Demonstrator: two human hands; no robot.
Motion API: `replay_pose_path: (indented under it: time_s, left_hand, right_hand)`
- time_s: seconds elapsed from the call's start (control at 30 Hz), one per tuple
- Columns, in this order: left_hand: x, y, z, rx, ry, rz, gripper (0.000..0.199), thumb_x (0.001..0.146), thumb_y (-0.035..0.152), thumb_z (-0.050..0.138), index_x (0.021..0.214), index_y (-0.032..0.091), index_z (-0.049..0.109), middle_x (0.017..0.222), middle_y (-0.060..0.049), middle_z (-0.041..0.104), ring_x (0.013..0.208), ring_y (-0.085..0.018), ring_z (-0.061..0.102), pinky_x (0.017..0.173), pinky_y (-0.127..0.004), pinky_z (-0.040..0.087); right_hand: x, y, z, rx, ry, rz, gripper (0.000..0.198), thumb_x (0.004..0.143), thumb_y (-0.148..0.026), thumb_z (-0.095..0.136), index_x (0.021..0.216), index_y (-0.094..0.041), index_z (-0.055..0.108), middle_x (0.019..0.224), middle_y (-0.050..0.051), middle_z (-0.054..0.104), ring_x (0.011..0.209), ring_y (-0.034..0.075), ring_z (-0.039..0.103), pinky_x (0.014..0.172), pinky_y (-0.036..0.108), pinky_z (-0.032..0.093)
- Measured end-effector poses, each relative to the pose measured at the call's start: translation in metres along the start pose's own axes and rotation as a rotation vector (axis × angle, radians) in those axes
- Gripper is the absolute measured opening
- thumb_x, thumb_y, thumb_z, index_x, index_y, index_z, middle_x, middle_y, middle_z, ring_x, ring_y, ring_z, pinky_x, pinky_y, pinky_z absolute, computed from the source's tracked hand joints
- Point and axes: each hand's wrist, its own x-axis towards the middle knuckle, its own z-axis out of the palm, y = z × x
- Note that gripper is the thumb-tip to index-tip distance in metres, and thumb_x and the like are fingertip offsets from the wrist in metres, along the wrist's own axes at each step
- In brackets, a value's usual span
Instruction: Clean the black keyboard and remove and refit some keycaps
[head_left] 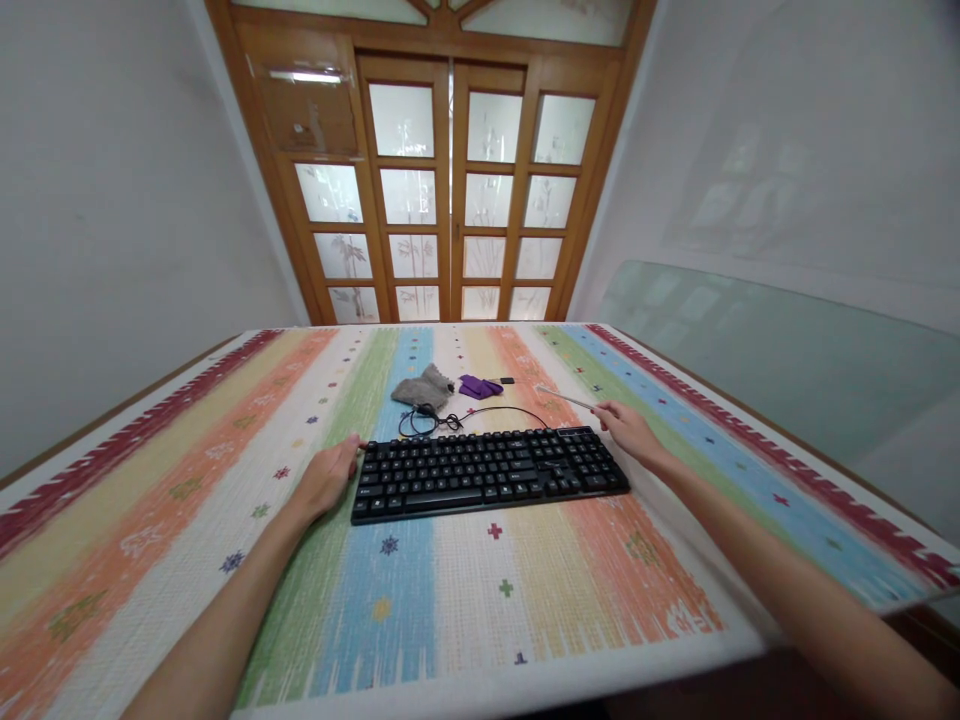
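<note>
A black keyboard point(487, 470) lies flat on the table, slightly turned, its keys facing up. My left hand point(330, 478) is at its left end, fingers closed on the upper left corner. Above the keyboard's far right corner, my right hand point(626, 428) pinches a thin pale stick-like tool point(566, 398), whose tip points left and away from me; its exact kind is too small to tell. The keyboard's black cable point(424, 422) lies looped and tied behind it.
Beyond the cable lie a crumpled grey cloth point(424, 388), a folded purple cloth point(480, 387) and a small black object point(508, 380). A striped, patterned cloth point(390, 620) covers the table. Walls stand at both sides, wooden glazed doors point(450, 190) at the far end.
</note>
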Motion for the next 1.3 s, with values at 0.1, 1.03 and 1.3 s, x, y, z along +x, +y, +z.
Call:
replay_pose_path:
  time_s: [0.1,1.03,1.3]
  left_hand:
    - [0.000,0.000,0.000,0.010,-0.001,0.001,0.067,0.091,0.065,0.014,0.087,0.020,0.064,0.054,0.001,0.051,0.061,-0.023,0.055,0.071,-0.036,0.046]
    - [0.000,0.001,0.000,-0.023,0.005,-0.009,0.065,0.089,0.067,0.017,0.077,0.021,0.062,0.054,0.000,0.050,0.061,-0.023,0.056,0.068,-0.036,0.046]
    - [-0.001,0.005,-0.001,-0.031,0.001,-0.026,0.067,0.088,0.068,0.016,0.081,0.020,0.063,0.054,0.001,0.050,0.060,-0.023,0.055,0.070,-0.037,0.046]
  right_hand:
    - [0.013,0.000,0.010,-0.046,-0.004,0.003,0.028,0.082,-0.035,0.042,0.078,-0.017,0.064,0.066,0.004,0.065,0.064,0.019,0.058,0.061,0.028,0.040]
    - [0.039,0.010,0.033,-0.324,-0.081,0.028,0.038,0.081,-0.022,0.052,0.108,-0.016,0.077,0.087,0.012,0.077,0.084,0.025,0.070,0.069,0.028,0.045]
    - [0.035,0.012,0.028,-0.282,-0.080,-0.010,0.036,0.084,-0.022,0.049,0.104,-0.016,0.078,0.102,0.011,0.076,0.092,0.026,0.069,0.076,0.028,0.047]
